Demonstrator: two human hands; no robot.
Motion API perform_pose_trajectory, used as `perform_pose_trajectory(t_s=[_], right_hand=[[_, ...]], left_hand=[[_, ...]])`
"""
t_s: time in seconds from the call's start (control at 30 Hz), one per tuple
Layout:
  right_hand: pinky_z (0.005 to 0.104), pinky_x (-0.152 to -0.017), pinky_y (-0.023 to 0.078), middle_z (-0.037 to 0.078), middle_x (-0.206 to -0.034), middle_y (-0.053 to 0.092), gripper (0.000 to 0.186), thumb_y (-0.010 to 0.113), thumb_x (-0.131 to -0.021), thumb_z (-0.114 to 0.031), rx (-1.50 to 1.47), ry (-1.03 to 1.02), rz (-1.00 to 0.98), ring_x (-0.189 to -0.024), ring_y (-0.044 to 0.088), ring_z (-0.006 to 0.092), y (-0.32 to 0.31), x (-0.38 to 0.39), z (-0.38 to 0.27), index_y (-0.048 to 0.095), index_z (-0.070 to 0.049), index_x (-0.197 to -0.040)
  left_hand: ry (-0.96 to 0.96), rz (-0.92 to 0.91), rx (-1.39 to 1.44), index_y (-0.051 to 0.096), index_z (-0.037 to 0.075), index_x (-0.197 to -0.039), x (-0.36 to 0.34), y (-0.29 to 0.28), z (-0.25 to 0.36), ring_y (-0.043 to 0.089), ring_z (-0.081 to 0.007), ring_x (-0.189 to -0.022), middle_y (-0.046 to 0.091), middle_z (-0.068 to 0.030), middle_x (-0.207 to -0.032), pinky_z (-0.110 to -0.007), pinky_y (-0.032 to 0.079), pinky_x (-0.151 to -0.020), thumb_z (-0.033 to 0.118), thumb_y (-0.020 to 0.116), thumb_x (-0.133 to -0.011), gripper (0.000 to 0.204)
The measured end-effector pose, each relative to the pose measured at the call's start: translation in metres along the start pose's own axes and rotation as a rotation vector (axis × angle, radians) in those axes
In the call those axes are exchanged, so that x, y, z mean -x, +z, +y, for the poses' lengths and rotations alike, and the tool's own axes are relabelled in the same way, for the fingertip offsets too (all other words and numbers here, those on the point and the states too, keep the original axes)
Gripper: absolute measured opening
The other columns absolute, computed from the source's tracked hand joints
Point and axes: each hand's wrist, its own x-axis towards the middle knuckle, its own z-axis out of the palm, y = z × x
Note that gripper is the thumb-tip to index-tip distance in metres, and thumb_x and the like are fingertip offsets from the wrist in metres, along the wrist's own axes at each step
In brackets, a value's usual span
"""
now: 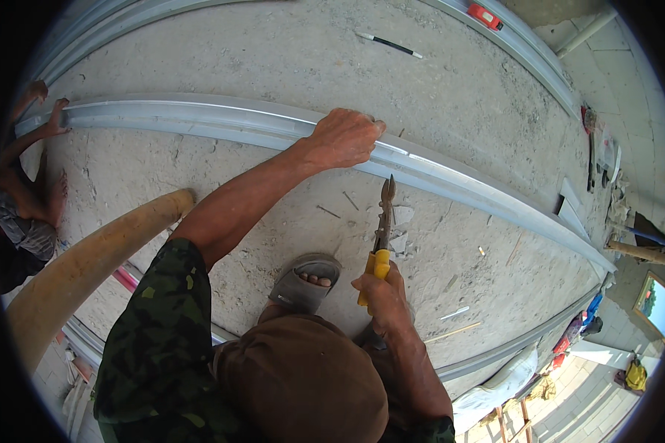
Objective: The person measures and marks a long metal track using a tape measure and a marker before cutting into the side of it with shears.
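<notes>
A long silvery metal channel (199, 119) runs across the floor in front of me. My left hand (340, 138) is closed over its upper edge near the middle. In my right hand (386, 299) is a pair of tin snips (385, 214) with yellow handles, my fingers wrapped round the grips. The snips' dark blades point away from me, their tip just short of the channel's near side; the blades look closed or nearly so. At the far left, another person's hands (55, 118) rest at the channel's end.
A thick tan pole (103, 258) slants in from the lower left. More metal channels (524, 55) lie at the back, one bearing a red tape measure (485, 16). A black-and-white stick (391, 46), nails (329, 212) and chips (399, 242) are scattered around. My sandalled foot (307, 284) is nearby.
</notes>
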Motion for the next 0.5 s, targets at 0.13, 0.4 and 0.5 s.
perform_pose_trajectory(t_s=[0.13,0.4,0.5], right_hand=[[0.0296,-0.039,0.033,0.006,-0.072,0.047,0.045,0.063,-0.074,-0.016,0.036,-0.002,0.001,-0.048,0.042,0.0116,-0.006,-0.004,0.005,0.044,-0.001,-0.113],[0.0288,-0.034,0.029,0.006,-0.068,0.046,0.046,0.062,-0.075,-0.017,0.045,0.031,-0.04,-0.045,0.041,0.0112,-0.007,-0.002,-0.001,0.043,0.0,-0.114],[0.0306,-0.037,0.032,0.007,-0.073,0.048,0.053,0.063,-0.074,-0.016,0.101,0.068,-0.035,-0.049,0.043,0.0129,-0.006,0.005,-0.012,0.043,0.002,-0.12]], left_hand=[[-0.018,-0.04,0.009,0.066,0.001,-0.104,0.0,0.0,0.002,0.068,-0.0317,-0.085,0.069,-0.017,-0.09,-0.043,0.054,-0.073,0.008,0.068,-0.079,0.027],[0.013,0.018,-0.014,0.064,0.001,-0.098,0.006,0.004,0.003,0.068,-0.0317,-0.085,0.068,-0.0158,-0.09,-0.044,0.053,-0.073,0.007,0.067,-0.078,0.022],[0.018,0.039,-0.013,0.064,0.001,-0.099,0.007,0.004,0.003,0.068,-0.0318,-0.085,0.068,-0.0157,-0.09,-0.043,0.053,-0.072,0.007,0.067,-0.078,0.023]])
